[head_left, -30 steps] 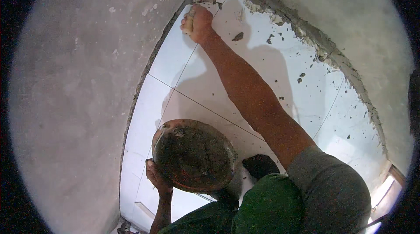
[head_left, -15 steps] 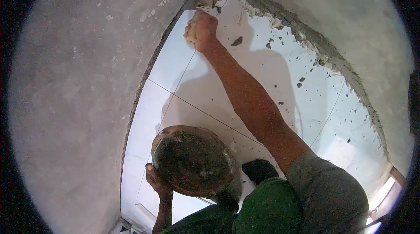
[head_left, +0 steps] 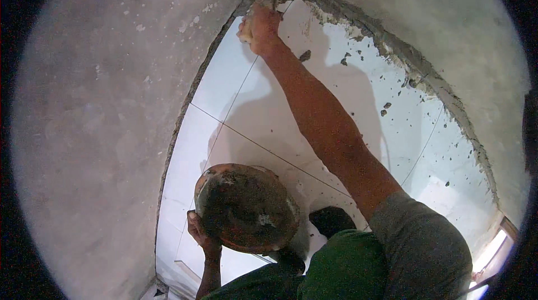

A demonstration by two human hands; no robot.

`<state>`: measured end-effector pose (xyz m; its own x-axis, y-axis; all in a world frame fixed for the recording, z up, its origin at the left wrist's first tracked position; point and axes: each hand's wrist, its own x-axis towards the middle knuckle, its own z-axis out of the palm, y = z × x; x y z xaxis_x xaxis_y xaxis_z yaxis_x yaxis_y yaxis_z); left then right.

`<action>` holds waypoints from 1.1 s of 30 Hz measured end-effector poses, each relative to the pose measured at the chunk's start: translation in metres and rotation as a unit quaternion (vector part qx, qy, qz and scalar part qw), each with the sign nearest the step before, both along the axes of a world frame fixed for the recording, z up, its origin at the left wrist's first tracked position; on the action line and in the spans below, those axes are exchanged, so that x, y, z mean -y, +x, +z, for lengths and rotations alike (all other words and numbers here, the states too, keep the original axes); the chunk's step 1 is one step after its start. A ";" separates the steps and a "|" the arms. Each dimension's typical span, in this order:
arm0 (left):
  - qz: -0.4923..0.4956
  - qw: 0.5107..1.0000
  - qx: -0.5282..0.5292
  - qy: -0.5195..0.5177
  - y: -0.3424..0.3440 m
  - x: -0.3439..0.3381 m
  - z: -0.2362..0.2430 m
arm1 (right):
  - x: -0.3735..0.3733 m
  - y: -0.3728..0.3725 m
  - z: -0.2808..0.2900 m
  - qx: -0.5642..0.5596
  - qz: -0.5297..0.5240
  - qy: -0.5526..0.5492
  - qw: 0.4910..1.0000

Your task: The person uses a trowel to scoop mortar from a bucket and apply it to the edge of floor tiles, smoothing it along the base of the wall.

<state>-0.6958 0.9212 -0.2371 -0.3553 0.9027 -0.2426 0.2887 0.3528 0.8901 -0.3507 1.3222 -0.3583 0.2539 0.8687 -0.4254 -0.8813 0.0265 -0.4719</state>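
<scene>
My right hand (head_left: 264, 26) reaches to the far corner of the tiled floor, its fingers closed round a pale yellowish thing (head_left: 245, 33). Most of that thing is covered by the fingers, and its kind cannot be made out. Grey, crumbly mortar (head_left: 274, 0) lies in the corner right by the knuckles. Low in the view, my left hand (head_left: 203, 232) grips the left rim of a round bowl (head_left: 246, 207). Its inside is coated with dark, wet-looking residue, and its rim is orange-brown.
White floor tiles (head_left: 224, 84) with thin dark joints run between two bare grey plastered walls (head_left: 101, 120). A rough mortar strip (head_left: 412, 56) edges the right wall. Dark crumbs (head_left: 386, 109) are scattered over the right-hand tiles. My dark-clad foot (head_left: 330, 220) stands beside the bowl.
My right hand, still closed on the pale yellowish thing, has shifted slightly farther into the corner. The left hand and the bowl are nearly still.
</scene>
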 end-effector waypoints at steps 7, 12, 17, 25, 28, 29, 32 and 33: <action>-0.005 1.000 -0.015 0.009 -0.001 0.001 -0.001 | 0.011 0.003 -0.035 -0.032 0.043 0.069 0.996; 0.009 1.000 -0.008 -0.004 0.001 0.001 0.000 | 0.006 -0.001 -0.029 -0.039 0.038 0.107 0.993; 0.024 0.999 0.022 0.010 -0.001 -0.002 0.002 | 0.054 0.001 0.004 -0.163 0.111 0.122 0.973; 0.031 1.000 -0.004 0.001 0.002 0.000 -0.001 | 0.148 0.073 0.062 0.407 0.172 0.027 0.897; 0.021 0.999 0.034 -0.011 -0.003 0.000 -0.002 | 0.152 0.120 0.067 0.577 0.212 0.014 0.789; 0.030 0.999 0.006 -0.014 -0.003 0.002 -0.003 | 0.154 0.132 0.066 0.632 0.244 -0.052 0.734; 0.026 0.998 0.054 -0.001 -0.005 0.002 -0.003 | 0.156 0.157 0.066 0.907 0.146 -0.024 0.394; 0.016 0.998 0.060 0.014 -0.004 0.002 -0.004 | 0.155 0.160 0.066 0.913 0.112 0.002 0.393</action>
<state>-0.7001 0.9193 -0.2408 -0.3546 0.8983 -0.2595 0.1682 0.3343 0.9273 -0.1910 1.1669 -0.2919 0.0504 0.9560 0.2891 0.9451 0.0480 -0.3233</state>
